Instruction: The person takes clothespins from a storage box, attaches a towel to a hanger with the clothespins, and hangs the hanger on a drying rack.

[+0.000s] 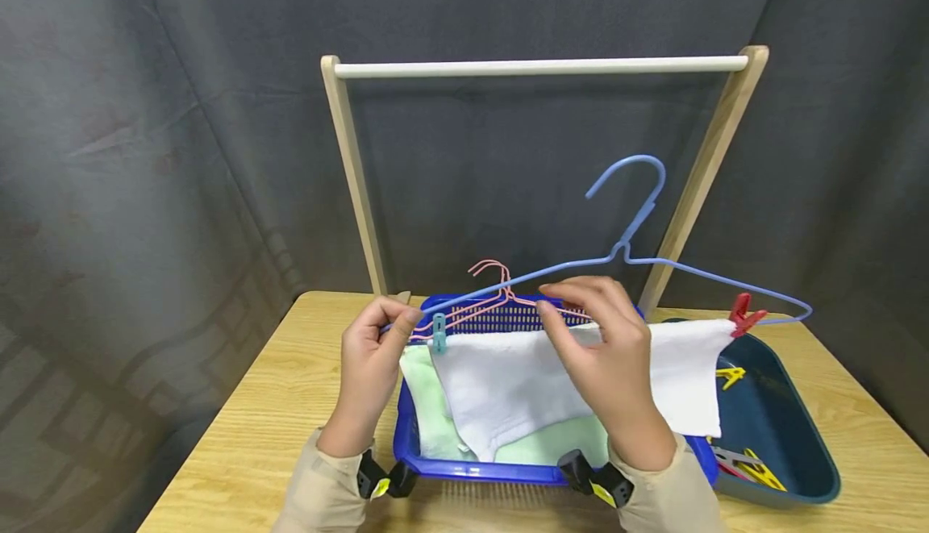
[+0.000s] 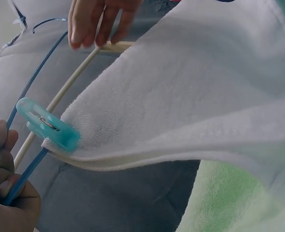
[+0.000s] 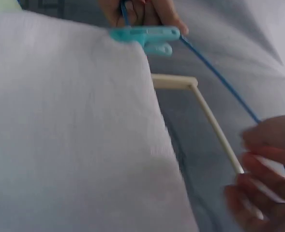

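One end of the blue hanger (image 1: 639,222) sits pinched in the left hand (image 1: 368,364); the right hand (image 1: 615,351), fingers parted, holds nothing. Hanging between them, the white towel (image 1: 511,388) could tip the hanger rightward if that pinch slackens

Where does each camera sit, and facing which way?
Head: on the head, facing forward and down at hanger, white cloth and rack; left hand, right hand, sleeves show.
Left wrist: on that wrist, facing teal clip and white cloth; left hand lower left, right hand top.
Right wrist: on that wrist, facing white cloth and teal clip; right hand lower right, left hand top.
Both wrist views share teal clip, white cloth, hanger, both hands.
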`<state>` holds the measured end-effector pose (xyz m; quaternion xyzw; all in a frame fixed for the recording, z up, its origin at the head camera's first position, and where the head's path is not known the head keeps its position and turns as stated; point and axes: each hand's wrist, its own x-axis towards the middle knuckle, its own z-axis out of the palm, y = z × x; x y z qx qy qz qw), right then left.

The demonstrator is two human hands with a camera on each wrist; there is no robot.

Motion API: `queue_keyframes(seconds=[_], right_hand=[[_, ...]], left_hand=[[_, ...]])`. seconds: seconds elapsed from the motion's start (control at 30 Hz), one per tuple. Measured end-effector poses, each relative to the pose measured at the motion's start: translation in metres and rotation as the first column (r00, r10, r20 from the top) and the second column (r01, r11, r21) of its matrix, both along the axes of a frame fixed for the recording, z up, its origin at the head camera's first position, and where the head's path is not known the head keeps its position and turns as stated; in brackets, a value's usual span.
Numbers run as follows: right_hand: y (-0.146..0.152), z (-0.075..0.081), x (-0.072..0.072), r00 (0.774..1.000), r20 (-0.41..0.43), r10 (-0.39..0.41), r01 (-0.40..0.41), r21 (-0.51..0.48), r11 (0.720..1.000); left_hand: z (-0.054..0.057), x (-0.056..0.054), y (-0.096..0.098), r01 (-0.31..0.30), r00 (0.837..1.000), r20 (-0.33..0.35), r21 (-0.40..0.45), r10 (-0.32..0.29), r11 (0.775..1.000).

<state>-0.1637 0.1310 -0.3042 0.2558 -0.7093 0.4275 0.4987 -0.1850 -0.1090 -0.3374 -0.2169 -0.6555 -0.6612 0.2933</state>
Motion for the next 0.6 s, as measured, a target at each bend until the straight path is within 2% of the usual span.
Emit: queue_keyframes(seconds=[0.13, 0.23, 0.43, 0.5, 0.6], right_hand=[[0.015, 0.002, 0.0, 0.995, -0.064, -0.079, 0.073, -0.098, 0.992], [0.025, 0.004, 0.001, 0.986, -0.079, -0.147, 0.134, -0.146, 0.98], [0.032, 0.015, -0.001, 0.941, -0.13, -0.314, 0.269, -0.279, 0.922], [0.033, 0.018, 0.0, 0.929, -0.139, -0.343, 0.292, -0.297, 0.909], [0.038, 0.019, 0.001, 0.928, -0.129, -0.35, 0.305, -0.276, 0.911]], left_hand=[[0.0, -0.001, 0.0, 0.006, 1.0, 0.014, -0.002, -0.006, 1.0], [-0.002, -0.002, -0.001, -0.002, 1.0, 0.03, -0.004, 0.003, 1.0], [-0.002, -0.003, -0.008, -0.034, 0.997, 0.065, -0.016, 0.035, 0.999], [-0.002, -0.002, -0.01, -0.042, 0.996, 0.08, -0.021, 0.044, 0.999], [-0.001, -0.001, -0.012, -0.051, 0.993, 0.102, -0.026, 0.053, 0.998]])
